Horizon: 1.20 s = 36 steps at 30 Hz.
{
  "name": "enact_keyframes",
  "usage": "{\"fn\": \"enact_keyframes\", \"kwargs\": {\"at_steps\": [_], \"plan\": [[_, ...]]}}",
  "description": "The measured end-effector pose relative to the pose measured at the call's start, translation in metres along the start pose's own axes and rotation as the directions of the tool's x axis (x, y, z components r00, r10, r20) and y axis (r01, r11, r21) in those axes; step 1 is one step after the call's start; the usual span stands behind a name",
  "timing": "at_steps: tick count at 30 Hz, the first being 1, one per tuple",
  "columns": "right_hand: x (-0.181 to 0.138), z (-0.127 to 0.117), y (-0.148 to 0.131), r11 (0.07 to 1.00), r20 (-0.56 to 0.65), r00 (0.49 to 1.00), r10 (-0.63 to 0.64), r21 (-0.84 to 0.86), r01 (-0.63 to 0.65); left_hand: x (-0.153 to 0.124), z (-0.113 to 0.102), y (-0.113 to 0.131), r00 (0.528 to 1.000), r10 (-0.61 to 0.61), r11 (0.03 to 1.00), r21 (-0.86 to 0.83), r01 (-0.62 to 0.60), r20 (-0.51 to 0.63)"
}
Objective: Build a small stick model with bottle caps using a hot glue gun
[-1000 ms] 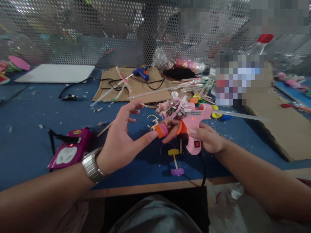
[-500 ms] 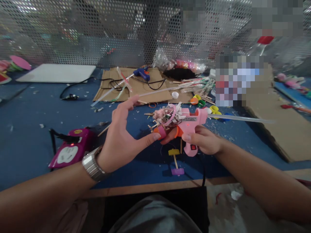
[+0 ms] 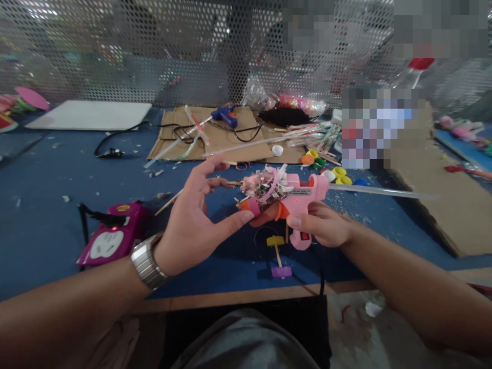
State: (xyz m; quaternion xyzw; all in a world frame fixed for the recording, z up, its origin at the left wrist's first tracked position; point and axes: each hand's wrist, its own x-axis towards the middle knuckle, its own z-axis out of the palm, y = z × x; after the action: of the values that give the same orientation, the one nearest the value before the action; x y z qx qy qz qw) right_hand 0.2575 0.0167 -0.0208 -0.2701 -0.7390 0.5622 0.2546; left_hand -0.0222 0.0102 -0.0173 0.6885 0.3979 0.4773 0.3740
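Note:
My right hand [image 3: 321,225] is wrapped round the grip of a pink glue gun [image 3: 302,197] with an orange nozzle and a long clear glue stick [image 3: 384,191] poking out to the right. My left hand [image 3: 196,218] pinches a small craft piece [image 3: 259,190]: a pink and orange cap with sticks and shredded paper, held between thumb and fingers right at the gun's nozzle. A metal watch [image 3: 146,261] is on my left wrist. Under the hands lies a stick with a yellow and a purple cap [image 3: 277,253] on the blue table [image 3: 57,215].
A magenta device [image 3: 111,241] lies at the left. Behind are cardboard [image 3: 215,138] with a blue glue gun [image 3: 225,116] and cables, a heap of sticks and coloured caps [image 3: 326,164], a white board [image 3: 90,115], more cardboard [image 3: 430,195] at right, and a perforated metal screen [image 3: 154,46].
The craft piece and the pink glue gun have come slightly left and up, closer together. My left fingers have curled in nearer to the piece.

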Motion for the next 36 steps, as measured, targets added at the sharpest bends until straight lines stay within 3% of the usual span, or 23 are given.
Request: {"fn": "enact_keyframes", "kwargs": {"at_steps": [8,36], "plan": [[0.0001,0.0029,-0.0023,0.997,0.009,0.999,-0.042,0.07,0.041,0.0007,0.0021,0.0009,0.997,-0.073,0.984,-0.163,0.075,0.019],[0.0003,0.0052,-0.0041,0.987,0.007,1.0,-0.018,0.159,0.017,-0.0007,0.0034,0.0071,0.997,-0.081,0.969,-0.236,0.079,0.002]]}}
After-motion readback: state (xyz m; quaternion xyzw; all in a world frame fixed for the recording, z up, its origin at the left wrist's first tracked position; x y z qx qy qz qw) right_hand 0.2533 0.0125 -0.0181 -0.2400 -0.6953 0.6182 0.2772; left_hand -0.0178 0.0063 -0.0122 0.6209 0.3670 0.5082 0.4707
